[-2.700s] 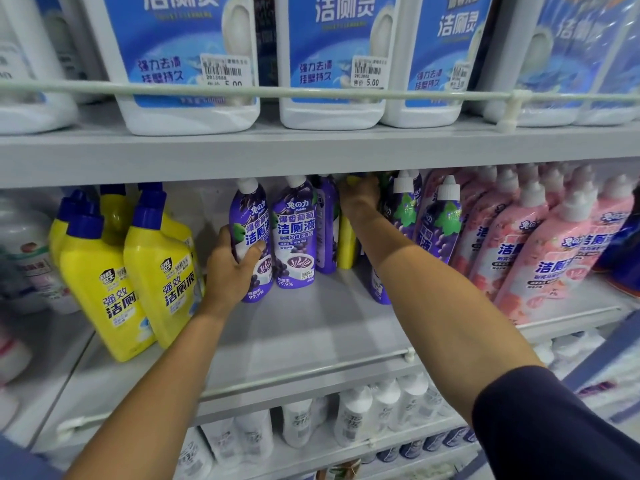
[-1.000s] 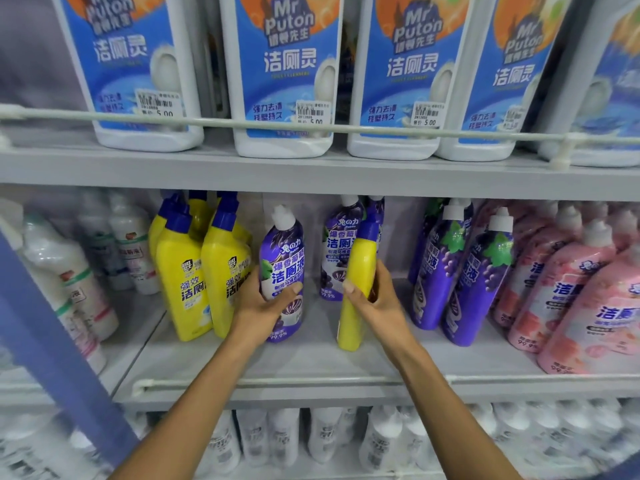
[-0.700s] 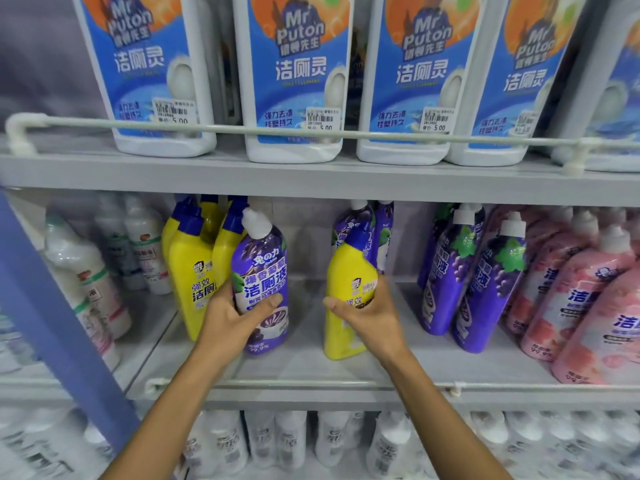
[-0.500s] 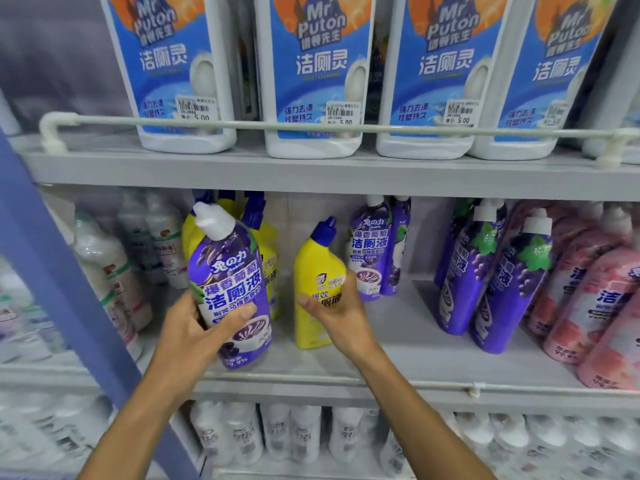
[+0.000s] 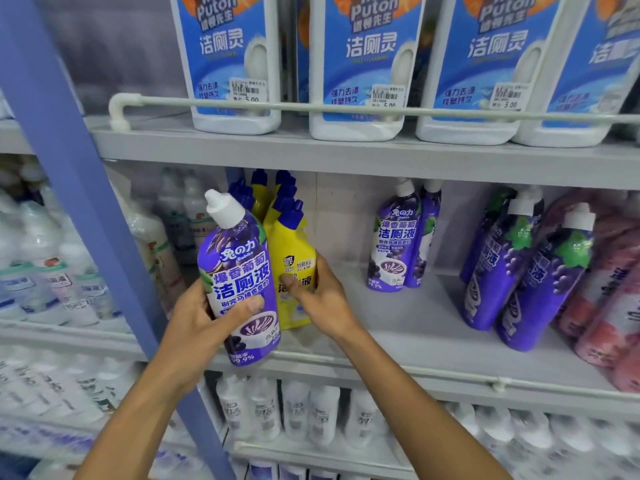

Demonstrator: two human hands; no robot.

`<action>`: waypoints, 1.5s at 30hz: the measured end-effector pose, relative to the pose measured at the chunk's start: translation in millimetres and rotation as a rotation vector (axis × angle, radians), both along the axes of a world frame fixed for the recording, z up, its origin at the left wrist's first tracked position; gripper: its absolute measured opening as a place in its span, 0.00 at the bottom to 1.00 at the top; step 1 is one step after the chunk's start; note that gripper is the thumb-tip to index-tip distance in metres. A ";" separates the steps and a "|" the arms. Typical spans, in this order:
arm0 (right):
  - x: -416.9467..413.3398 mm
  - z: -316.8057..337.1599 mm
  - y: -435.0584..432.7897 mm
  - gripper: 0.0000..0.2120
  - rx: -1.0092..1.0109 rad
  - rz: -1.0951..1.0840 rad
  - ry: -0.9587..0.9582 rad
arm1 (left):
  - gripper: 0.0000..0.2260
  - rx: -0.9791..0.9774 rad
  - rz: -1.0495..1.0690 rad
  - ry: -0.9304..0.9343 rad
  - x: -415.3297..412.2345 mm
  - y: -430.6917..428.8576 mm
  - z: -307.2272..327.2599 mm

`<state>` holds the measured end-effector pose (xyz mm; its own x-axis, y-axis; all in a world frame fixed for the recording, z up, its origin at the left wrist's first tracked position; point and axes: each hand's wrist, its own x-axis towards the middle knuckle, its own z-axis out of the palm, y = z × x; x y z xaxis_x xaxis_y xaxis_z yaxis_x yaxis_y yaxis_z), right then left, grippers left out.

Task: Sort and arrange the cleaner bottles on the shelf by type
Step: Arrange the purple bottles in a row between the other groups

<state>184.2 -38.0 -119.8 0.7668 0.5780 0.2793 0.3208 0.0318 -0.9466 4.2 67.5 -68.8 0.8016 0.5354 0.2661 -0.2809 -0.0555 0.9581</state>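
My left hand (image 5: 202,320) grips a purple cleaner bottle (image 5: 239,271) with a white cap, lifted off the grey middle shelf (image 5: 398,327) and tilted in front of it. My right hand (image 5: 320,299) grips a yellow bottle (image 5: 294,261) with a blue cap, standing on the shelf right beside the other yellow bottles (image 5: 263,195) at the shelf's left end. Two purple bottles (image 5: 398,240) stand at the back middle. More purple bottles (image 5: 533,271) lean on the right, next to pink bottles (image 5: 609,292).
A blue upright post (image 5: 86,209) stands at the left, close to my left arm. Large blue-and-white jugs (image 5: 367,64) fill the top shelf behind a white rail (image 5: 311,107). White bottles (image 5: 277,410) fill the lower shelf and the left bay (image 5: 52,271).
My right hand has slid the yellow bottle left up against the yellow group. My left hand has lifted the purple bottle off the shelf towards me. The view has shifted left.
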 end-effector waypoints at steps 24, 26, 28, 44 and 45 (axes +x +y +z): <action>49.5 71.3 -295.8 0.18 0.326 -0.541 -0.019 | 0.23 0.037 -0.218 0.080 168.5 -132.2 -33.7; 53.2 70.9 -315.9 0.15 0.406 -0.625 -0.088 | 0.23 0.002 -0.222 0.095 175.1 -138.3 -40.6; 66.7 63.4 -326.4 0.15 0.427 -0.716 -0.123 | 0.23 -0.014 -0.227 0.106 178.8 -142.7 -44.1; 67.4 -0.8 -273.8 0.22 0.107 -0.752 -0.004 | 0.23 0.045 -0.203 0.179 180.6 -128.4 -53.2; 62.6 -0.8 -269.0 0.22 0.121 -0.752 -0.002 | 0.22 0.047 -0.194 0.173 180.2 -128.7 -53.9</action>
